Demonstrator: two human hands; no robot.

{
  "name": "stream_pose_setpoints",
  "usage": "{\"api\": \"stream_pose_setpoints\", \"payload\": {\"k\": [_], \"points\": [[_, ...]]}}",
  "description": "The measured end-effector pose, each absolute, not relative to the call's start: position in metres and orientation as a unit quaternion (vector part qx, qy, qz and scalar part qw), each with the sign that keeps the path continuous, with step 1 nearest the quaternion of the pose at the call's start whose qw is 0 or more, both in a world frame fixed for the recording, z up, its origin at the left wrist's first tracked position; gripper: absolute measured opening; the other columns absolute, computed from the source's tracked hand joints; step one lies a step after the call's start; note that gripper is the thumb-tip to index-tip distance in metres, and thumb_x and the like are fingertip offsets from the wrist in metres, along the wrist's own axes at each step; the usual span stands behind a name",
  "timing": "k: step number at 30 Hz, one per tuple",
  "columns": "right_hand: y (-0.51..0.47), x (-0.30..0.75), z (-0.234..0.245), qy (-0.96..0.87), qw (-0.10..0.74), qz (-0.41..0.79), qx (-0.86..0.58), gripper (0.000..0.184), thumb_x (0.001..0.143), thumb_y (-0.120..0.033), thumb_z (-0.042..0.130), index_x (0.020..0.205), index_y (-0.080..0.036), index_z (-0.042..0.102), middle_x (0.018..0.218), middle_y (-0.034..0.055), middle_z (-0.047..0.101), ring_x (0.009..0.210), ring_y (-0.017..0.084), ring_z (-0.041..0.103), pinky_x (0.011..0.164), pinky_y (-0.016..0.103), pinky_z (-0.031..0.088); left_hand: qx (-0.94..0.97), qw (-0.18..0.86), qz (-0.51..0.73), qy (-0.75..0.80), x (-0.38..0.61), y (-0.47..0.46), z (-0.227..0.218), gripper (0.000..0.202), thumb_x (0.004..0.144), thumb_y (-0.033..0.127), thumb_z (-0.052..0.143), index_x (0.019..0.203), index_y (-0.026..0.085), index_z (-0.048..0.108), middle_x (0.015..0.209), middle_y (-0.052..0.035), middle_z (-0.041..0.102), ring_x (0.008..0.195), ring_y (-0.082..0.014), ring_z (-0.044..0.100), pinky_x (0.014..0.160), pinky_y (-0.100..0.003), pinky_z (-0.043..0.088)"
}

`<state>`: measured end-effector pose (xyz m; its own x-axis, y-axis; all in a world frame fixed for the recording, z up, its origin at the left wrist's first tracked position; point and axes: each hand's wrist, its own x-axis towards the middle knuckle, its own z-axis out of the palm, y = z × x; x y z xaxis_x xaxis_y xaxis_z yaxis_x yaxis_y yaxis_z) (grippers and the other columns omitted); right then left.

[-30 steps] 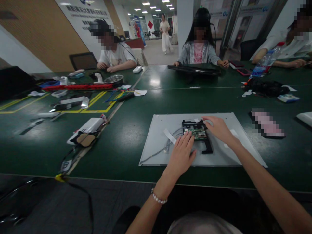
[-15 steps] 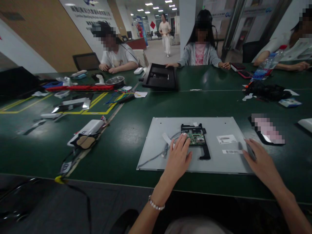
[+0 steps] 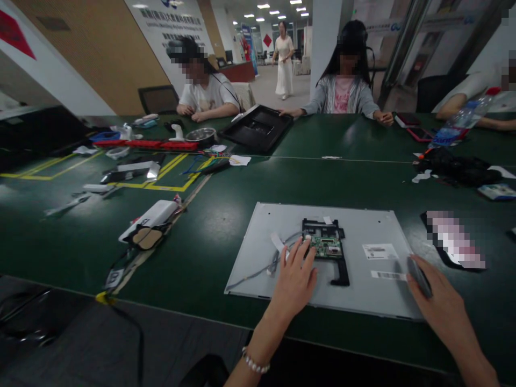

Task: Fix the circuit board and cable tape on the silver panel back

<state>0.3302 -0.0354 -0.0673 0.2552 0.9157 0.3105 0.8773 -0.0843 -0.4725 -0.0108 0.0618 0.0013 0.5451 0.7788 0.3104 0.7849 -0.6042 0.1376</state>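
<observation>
A flat grey metal panel (image 3: 363, 295) lies in front of me with a black plastic bracket (image 3: 342, 271) and a green circuit board (image 3: 328, 247) on its middle. My left hand (image 3: 296, 274) rests over the board's left edge, fingers spread, where a grey cable (image 3: 258, 275) and white connector run; the fingertips partly cover these. At the panel's right edge my right hand (image 3: 439, 301) has thumb and fingers closed around a dark grey rounded object (image 3: 419, 277). Its exact kind is unclear.
A phone (image 3: 453, 239) lies right of the panel. To the left are a white battery-like pack (image 3: 149, 223) with cables and scattered parts. Across the table a person's hand touches a black frame (image 3: 262, 129). A bottle (image 3: 459, 121) stands at far right.
The view has shifted, so the panel sits lower in it. Across the table, the black frame has turned and tipped flatter. My hands keep about the same places on the panel.
</observation>
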Motion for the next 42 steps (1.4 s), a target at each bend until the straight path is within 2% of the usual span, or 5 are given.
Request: {"api": "stream_pose_setpoints", "payload": {"k": [9,30,34,39,42], "points": [[-0.033,0.327,-0.063,-0.609,0.299,-0.005,-0.734,0.055,0.091,-0.052,0.042,0.136,-0.02,0.05,0.132,0.0154,0.059,0.12,0.033,0.057,0.103,0.053,0.045,-0.88,0.007,-0.177,-0.44,-0.009,0.059,-0.001,0.04,0.094,0.018,0.045,0.134,0.018,0.049,0.151,-0.012,0.043,0.145,-0.0263,0.03,0.116,-0.056,0.028],[-0.046,0.322,-0.061,-0.618,0.273,0.002,-0.738,0.058,0.091,-0.055,0.043,0.137,-0.019,0.049,0.134,0.0134,0.058,0.121,0.032,0.057,0.106,0.049,0.043,-0.863,-0.014,-0.193,-0.467,-0.019,0.054,0.001,0.037,0.096,0.02,0.042,0.132,0.018,0.052,0.148,-0.0101,0.047,0.143,-0.028,0.033,0.115,-0.059,0.029],[-0.047,0.32,-0.065,-0.637,0.251,0.032,-0.729,0.059,0.093,-0.053,0.042,0.143,-0.021,0.043,0.145,0.0129,0.049,0.131,0.032,0.049,0.109,0.051,0.039,-0.869,-0.013,-0.188,-0.457,-0.016,0.041,0.007,0.039,0.096,0.019,0.042,0.134,0.017,0.051,0.148,-0.0112,0.046,0.144,-0.0284,0.032,0.115,-0.06,0.03],[-0.043,0.313,-0.073,-0.687,0.168,0.029,-0.707,0.057,0.097,-0.047,0.035,0.149,-0.022,0.036,0.163,0.0103,0.017,0.145,0.034,0.028,0.112,0.056,0.034,-0.895,-0.087,-0.165,-0.404,0.012,0.005,0.013,0.048,0.099,0.032,0.042,0.144,0.016,0.041,0.157,-0.012,0.033,0.148,-0.0295,0.02,0.115,-0.057,0.032],[-0.039,0.306,-0.074,-0.71,0.134,-0.005,-0.691,0.056,0.098,-0.043,0.032,0.15,-0.022,0.034,0.163,0.0093,0.02,0.147,0.034,0.021,0.113,0.057,0.032,-0.919,-0.102,-0.153,-0.349,0.031,-0.009,0.013,0.05,0.101,0.038,0.038,0.145,0.015,0.039,0.158,-0.0133,0.029,0.149,-0.0278,0.017,0.116,-0.057,0.03]]}}
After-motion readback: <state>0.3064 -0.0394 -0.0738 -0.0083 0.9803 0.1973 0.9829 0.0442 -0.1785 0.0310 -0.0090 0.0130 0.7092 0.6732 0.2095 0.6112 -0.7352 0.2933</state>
